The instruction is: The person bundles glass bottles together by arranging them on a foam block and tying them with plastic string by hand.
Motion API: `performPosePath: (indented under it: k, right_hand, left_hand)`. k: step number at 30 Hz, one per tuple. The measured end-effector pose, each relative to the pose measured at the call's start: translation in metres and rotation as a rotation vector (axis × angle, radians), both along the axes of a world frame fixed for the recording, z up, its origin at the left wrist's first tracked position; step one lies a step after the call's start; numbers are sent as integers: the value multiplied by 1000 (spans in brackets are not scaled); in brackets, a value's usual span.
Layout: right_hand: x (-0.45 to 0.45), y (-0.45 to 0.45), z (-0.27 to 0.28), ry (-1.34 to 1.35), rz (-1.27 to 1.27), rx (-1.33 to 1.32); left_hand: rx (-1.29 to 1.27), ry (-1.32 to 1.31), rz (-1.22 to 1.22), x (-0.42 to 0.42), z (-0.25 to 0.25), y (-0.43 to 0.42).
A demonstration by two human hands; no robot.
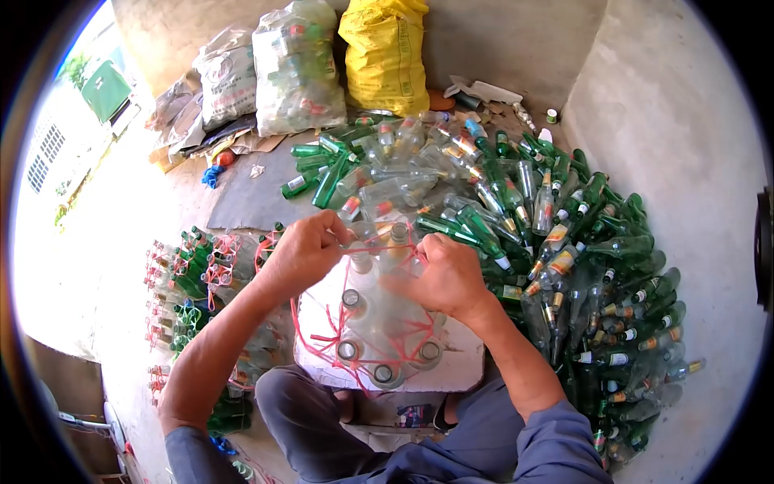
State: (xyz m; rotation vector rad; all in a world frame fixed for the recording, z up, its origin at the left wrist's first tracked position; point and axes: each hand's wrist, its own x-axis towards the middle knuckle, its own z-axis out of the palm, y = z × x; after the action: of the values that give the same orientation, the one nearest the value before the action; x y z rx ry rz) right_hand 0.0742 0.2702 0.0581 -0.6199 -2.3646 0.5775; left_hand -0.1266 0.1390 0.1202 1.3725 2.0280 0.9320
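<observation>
Several clear glass bottles (351, 300) stand upright in a cluster on a white board (310, 302) between my knees, mouths up. Red plastic twine (322, 343) loops around their necks, with knots and loose ends at the near left. My left hand (302, 252) is closed at the far left of the cluster, fingers pinched on the twine. Across from it my right hand (451, 274) is closed at the far right side, with twine at its thumb and forefinger. A stretch of twine runs between the hands over the far bottle necks. Both palms are hidden.
Loose green and clear bottles (597, 266) are heaped ahead and to the right, against the wall (677, 145). Tied bottle bundles (189, 270) stand at my left. At the back are a yellow sack (385, 60), a clear bag of bottles (298, 68) and a white sack (226, 85).
</observation>
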Motion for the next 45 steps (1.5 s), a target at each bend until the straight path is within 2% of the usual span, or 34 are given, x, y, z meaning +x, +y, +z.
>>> performPosePath:
  k: [5, 10, 12, 16, 18, 22, 25, 30, 33, 36, 39, 42, 45]
  right_hand:
    - [-1, 0, -3, 8, -19, 40]
    - [0, 0, -5, -62, -21, 41]
    - [1, -1, -7, -58, 5, 169]
    - [-4, -9, 5, 97, 93, 391]
    - [-6, -9, 0, 37, 172, 358]
    - [-11, -8, 0, -66, 241, 360]
    - [-21, -15, 4, -335, 261, 281]
    - [-31, -7, 3, -253, 228, -50]
    - [-36, -10, 8, -154, 141, -195]
    - [-39, -12, 11, -141, 65, -245]
    - [-39, -14, 10, -93, 48, -344]
    - [-40, -15, 9, -43, 64, -364]
    - [-39, -13, 7, -19, 79, -383]
  left_hand:
    - [58, -35, -22, -43, -62, 31]
    - [-75, -364, -29, -39, -99, 53]
    - [-131, -497, -73, -38, -102, 57]
    - [-121, -270, -234, -38, -100, 68]
    - [-192, -146, -305, -45, -106, 78]
    - [-263, -92, -392, -50, -115, 90]
    - [-327, 36, -488, -52, -118, 101]
    - [-293, 125, -645, -58, -126, 106]
    - [-220, -16, -569, -58, -131, 99]
    - [-220, -194, -286, -57, -136, 85]
    - [-222, -490, -78, -56, -122, 58]
    - [38, -1047, 70, -60, -116, 22]
    - [211, -1238, 127, -65, -111, -14]
